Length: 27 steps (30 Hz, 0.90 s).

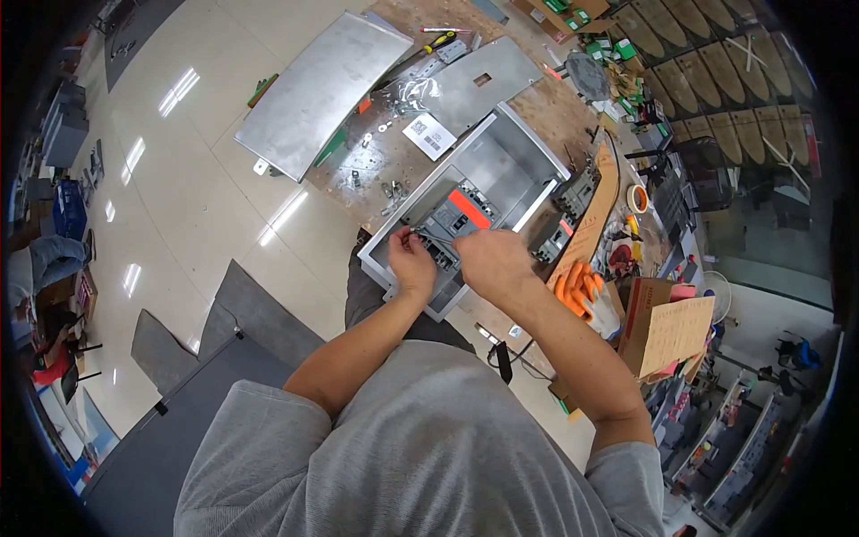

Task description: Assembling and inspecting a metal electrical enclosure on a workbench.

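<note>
A grey metal enclosure box (523, 152) lies open on a wooden workbench (555, 107). Inside it sits a dark circuit breaker with a red-orange label (465, 213). My left hand (412, 264) hovers over the near end of the breaker, fingers pinched on a thin metal tool or screw (428, 234). My right hand (490, 259) is closed beside it, holding the other end of that thin tool over the breaker. Both hands are almost touching each other.
Two flat metal panels (318, 89) (483, 80) lie behind the box, with loose screws, a plastic bag and a white label (429, 136) between them. More breakers (573, 201), orange gloves (582, 291), a tape roll (637, 197) and cardboard boxes (671, 331) are on the right. Another person sits far left (40, 268).
</note>
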Available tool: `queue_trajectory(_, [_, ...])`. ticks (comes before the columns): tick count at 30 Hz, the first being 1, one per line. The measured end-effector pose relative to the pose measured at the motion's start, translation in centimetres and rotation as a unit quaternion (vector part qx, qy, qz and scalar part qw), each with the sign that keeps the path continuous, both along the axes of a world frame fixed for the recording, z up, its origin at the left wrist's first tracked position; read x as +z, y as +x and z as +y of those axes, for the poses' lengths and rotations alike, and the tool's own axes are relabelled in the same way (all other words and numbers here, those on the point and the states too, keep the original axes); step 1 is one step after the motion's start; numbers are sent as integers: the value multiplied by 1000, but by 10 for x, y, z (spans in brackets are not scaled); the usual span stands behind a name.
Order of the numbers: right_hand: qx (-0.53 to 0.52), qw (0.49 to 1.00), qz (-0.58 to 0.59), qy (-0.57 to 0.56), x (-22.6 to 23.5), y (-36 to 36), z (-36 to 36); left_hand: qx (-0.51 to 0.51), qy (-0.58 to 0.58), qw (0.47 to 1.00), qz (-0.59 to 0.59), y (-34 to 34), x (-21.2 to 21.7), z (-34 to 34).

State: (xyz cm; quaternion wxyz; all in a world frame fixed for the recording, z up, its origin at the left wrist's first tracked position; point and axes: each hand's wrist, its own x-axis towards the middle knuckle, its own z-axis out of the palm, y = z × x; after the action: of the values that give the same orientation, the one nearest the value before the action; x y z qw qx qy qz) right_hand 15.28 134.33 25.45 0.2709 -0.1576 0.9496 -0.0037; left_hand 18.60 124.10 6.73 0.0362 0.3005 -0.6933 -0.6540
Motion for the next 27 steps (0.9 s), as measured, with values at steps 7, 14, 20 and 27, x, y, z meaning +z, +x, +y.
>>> queue_trajectory(7, [31,999,-13,14,14,-10,-12,-14,-86,996,10,-2,3,3])
queue_trajectory(14, [64,997,28,15,10,-16,-23,-12,-70,997,-6,0,-3,6])
queue_trajectory(20, [96,994,40,15,9,-25,-25,-25,-61,998,1,-1,-6,5])
queue_trajectory(27, [111,992,22,49,-5,-33,-26,-65,-154,986,-1,-1,-19,9])
